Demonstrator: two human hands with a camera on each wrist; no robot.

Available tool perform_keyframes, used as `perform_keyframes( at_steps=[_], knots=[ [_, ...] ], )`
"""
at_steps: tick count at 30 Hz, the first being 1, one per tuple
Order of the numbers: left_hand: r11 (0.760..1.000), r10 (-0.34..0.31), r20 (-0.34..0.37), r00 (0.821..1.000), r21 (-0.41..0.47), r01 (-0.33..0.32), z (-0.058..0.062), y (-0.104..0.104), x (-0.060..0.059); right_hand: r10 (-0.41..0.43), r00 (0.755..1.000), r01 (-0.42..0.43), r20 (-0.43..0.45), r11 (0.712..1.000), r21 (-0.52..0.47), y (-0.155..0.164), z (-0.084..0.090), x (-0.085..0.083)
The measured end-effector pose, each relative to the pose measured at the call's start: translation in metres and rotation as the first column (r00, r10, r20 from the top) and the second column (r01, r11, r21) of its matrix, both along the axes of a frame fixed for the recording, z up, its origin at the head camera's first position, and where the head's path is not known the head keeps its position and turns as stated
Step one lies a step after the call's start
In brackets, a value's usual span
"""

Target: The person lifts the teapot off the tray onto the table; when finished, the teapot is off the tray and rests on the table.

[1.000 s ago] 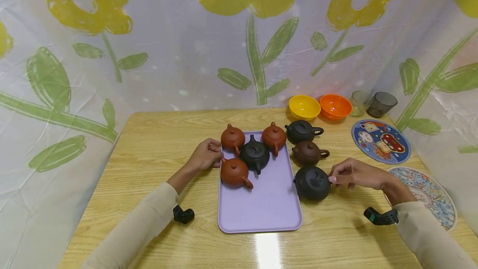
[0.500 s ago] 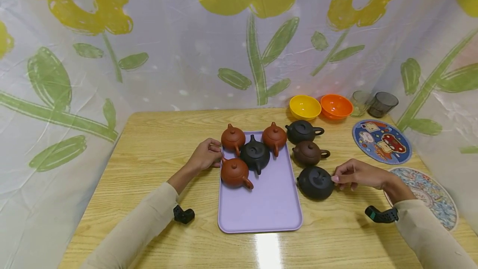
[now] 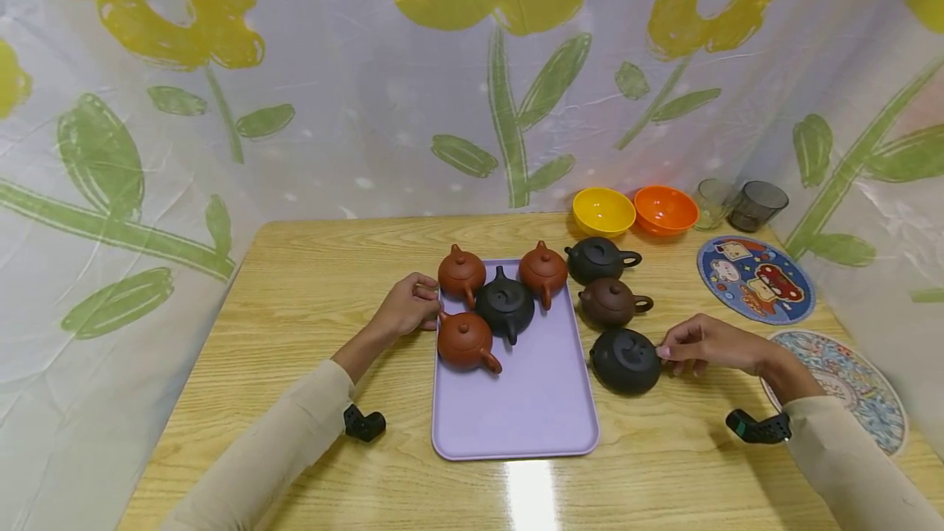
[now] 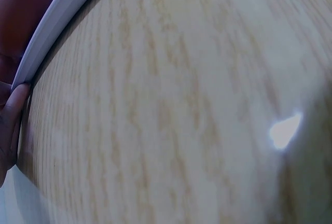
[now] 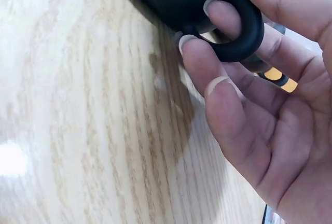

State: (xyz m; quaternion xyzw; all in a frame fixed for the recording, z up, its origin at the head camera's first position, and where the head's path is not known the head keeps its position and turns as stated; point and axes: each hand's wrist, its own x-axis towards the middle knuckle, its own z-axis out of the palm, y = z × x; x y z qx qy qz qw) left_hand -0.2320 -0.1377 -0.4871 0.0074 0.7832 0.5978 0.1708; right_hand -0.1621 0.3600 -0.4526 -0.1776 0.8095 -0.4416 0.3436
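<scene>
My right hand (image 3: 711, 345) pinches the handle of a black teapot (image 3: 625, 360), which sits over the table just right of the lilac tray (image 3: 516, 416). In the right wrist view a finger passes through the teapot's loop handle (image 5: 244, 40). On the tray's left edge, my left hand (image 3: 408, 306) grips the rim (image 4: 57, 19) with curled fingers. Grouped at the tray's far end are a second black teapot (image 3: 505, 306) and three reddish-brown teapots, one at the back left (image 3: 460, 275), one at the back right (image 3: 542, 270), one nearer the left rim (image 3: 465, 340).
Beyond the held teapot stand a dark brown teapot (image 3: 608, 301) and another black teapot (image 3: 596, 260). A yellow bowl (image 3: 603, 213), an orange bowl (image 3: 666, 211) and two glasses line the back. Two round mats, one blue (image 3: 755, 279), lie at the right.
The black teapot in my right hand has shifted slightly right, away from the tray's edge, and sits more level. The left hand stays at the rim.
</scene>
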Motion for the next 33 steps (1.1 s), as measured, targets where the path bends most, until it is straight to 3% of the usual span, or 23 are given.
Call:
perform_keyframes(
  at_steps=[7,15,25,33],
  knots=[
    [1.000,-0.009,0.018,1.000,0.003,0.009,0.004,0.000,0.001,-0.064,0.997,0.065,-0.032,0.998,0.013,0.000,0.003,0.006],
    [1.000,-0.023,0.037,0.999,0.000,0.023,0.025,0.003,0.008,-0.201,0.970,0.211,-0.138,0.976,0.056,0.007,0.011,0.012],
    [1.000,0.004,0.022,1.000,0.009,-0.004,0.002,-0.001,0.000,-0.314,0.921,0.329,-0.231,0.944,0.030,-0.002,0.032,0.021],
    [1.000,0.003,0.015,1.000,0.011,-0.003,0.000,-0.001,0.000,-0.280,0.918,0.259,-0.280,0.960,-0.110,-0.032,0.046,0.027]
  ],
)
